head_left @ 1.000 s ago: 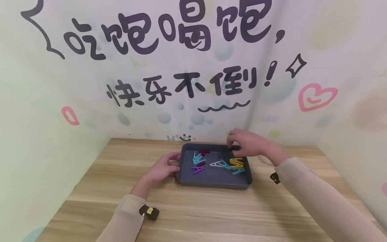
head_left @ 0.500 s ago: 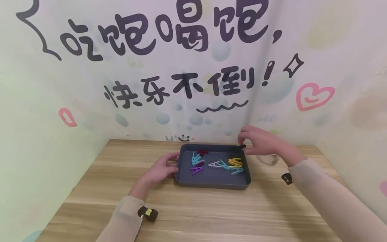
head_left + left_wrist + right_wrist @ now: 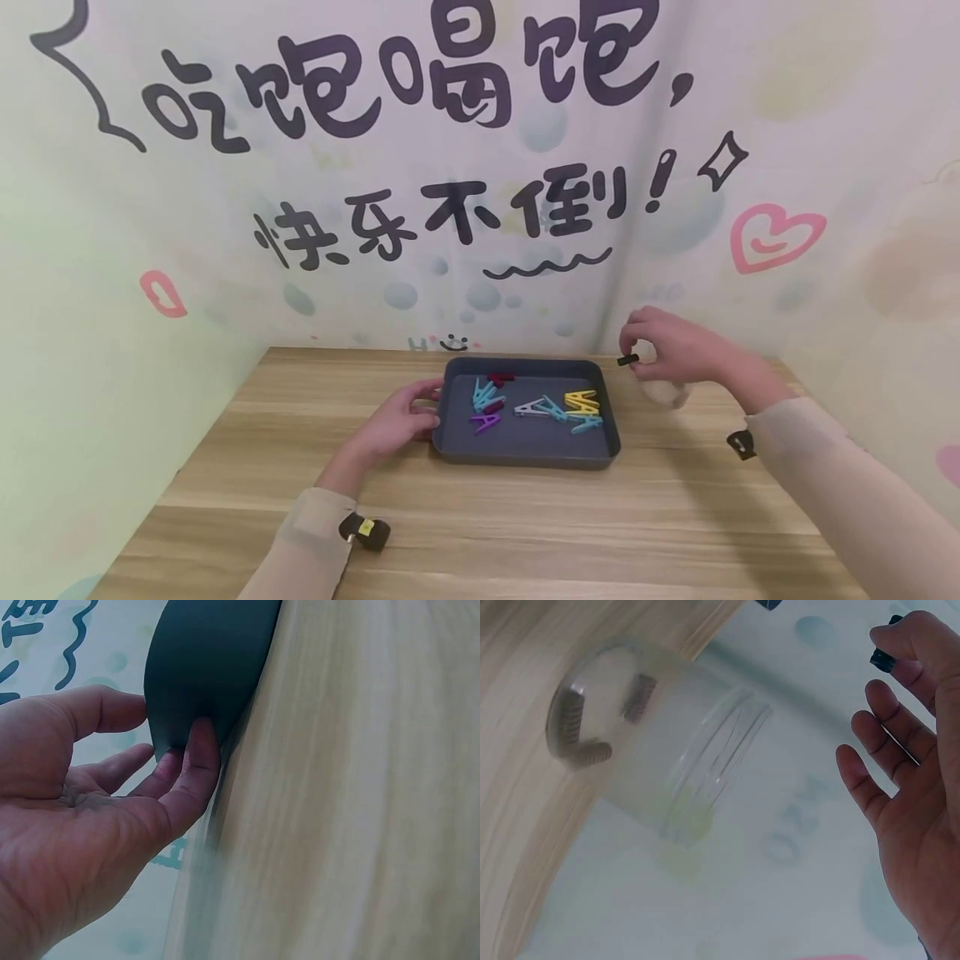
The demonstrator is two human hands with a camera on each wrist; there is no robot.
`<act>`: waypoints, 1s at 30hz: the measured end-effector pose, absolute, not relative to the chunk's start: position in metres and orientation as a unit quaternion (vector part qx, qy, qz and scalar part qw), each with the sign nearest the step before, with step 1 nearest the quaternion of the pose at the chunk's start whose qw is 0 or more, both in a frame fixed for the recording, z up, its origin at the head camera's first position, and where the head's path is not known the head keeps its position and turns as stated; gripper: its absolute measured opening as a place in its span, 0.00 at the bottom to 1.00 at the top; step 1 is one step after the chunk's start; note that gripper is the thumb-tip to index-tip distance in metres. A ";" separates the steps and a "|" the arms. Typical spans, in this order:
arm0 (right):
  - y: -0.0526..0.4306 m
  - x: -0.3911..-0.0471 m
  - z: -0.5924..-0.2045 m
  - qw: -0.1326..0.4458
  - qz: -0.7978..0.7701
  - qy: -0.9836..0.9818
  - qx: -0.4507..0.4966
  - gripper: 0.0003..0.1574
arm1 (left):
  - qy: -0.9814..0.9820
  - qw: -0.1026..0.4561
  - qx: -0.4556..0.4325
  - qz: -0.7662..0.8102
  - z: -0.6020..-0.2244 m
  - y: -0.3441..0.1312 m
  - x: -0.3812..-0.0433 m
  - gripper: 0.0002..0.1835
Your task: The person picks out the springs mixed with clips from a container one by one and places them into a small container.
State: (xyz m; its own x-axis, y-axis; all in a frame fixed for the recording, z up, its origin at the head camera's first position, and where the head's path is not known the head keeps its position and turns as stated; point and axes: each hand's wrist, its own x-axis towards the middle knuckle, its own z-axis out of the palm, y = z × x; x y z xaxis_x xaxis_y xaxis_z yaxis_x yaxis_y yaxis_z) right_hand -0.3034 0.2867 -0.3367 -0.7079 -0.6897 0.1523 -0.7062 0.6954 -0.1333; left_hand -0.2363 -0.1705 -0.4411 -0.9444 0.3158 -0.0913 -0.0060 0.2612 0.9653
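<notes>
My right hand (image 3: 675, 346) pinches a small black clothespin (image 3: 627, 360) between thumb and index finger, beyond the tray's far right corner. In the right wrist view the black clothespin (image 3: 883, 658) shows only in part, and the other fingers are loosely extended. Beneath that hand is a clear jar (image 3: 660, 742) with several dark ribbed pieces in its bottom. My left hand (image 3: 393, 421) rests its fingertips against the left end of a dark grey tray (image 3: 525, 458). The left wrist view has these fingertips on the outer wall of the tray (image 3: 210, 660).
Inside the tray lie dark red clothespins (image 3: 495, 407), a purple clothespin (image 3: 486, 423), a white clothespin (image 3: 531, 407), yellow clothespins (image 3: 581, 402) and light blue clothespins. The wooden table (image 3: 480, 525) meets a printed wall sheet (image 3: 375, 308) behind the tray.
My right hand has moved right from over the tray's far right corner to above the jar, carrying the black clothespin out. The left hand stays at the tray's left end.
</notes>
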 end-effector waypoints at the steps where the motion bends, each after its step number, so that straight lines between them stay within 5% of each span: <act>1: 0.290 -0.303 -0.336 0.047 0.090 -0.919 0.380 0.13 | 0.783 0.135 0.097 0.599 -0.441 -0.170 -0.236 0.36; 30: 0.365 -0.315 -0.354 0.037 0.084 -0.943 0.321 0.12 | 0.772 0.138 0.110 0.610 -0.442 -0.171 -0.237 0.37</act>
